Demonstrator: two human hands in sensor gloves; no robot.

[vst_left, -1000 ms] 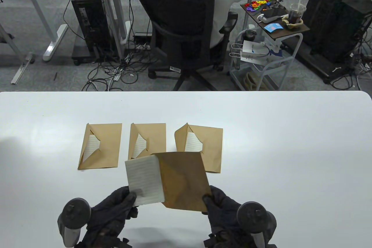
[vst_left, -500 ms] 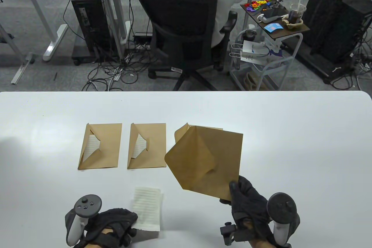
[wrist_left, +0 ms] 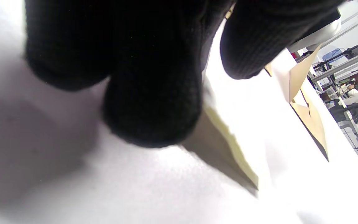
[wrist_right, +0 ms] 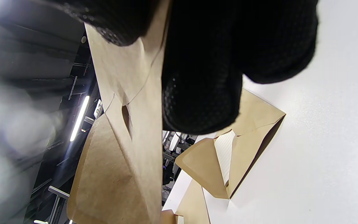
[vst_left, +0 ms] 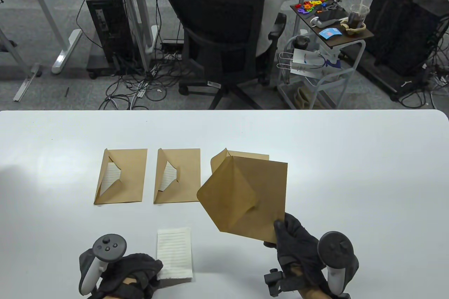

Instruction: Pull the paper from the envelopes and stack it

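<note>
My right hand (vst_left: 293,237) pinches the near corner of an empty brown envelope (vst_left: 245,197) and holds it up above the table; the right wrist view shows it (wrist_right: 126,130) gripped between my fingers. A lined white paper (vst_left: 174,254) lies flat on the table near the front edge. My left hand (vst_left: 140,271) rests on the table with its fingertips at the paper's near left corner; in the left wrist view the fingers (wrist_left: 154,93) press down next to the sheet (wrist_left: 228,137). Three brown envelopes lie in a row, each with paper inside: left (vst_left: 122,176), middle (vst_left: 178,175), right (vst_left: 224,158), the last partly hidden.
The white table (vst_left: 350,172) stretches wide to the right and left of the envelopes. Beyond its far edge are an office chair with a seated person (vst_left: 228,32) and a small cart (vst_left: 326,36).
The paper came out of the envelope and now lies flat on the table under my left hand. My right hand carried the empty envelope up and to the right.
</note>
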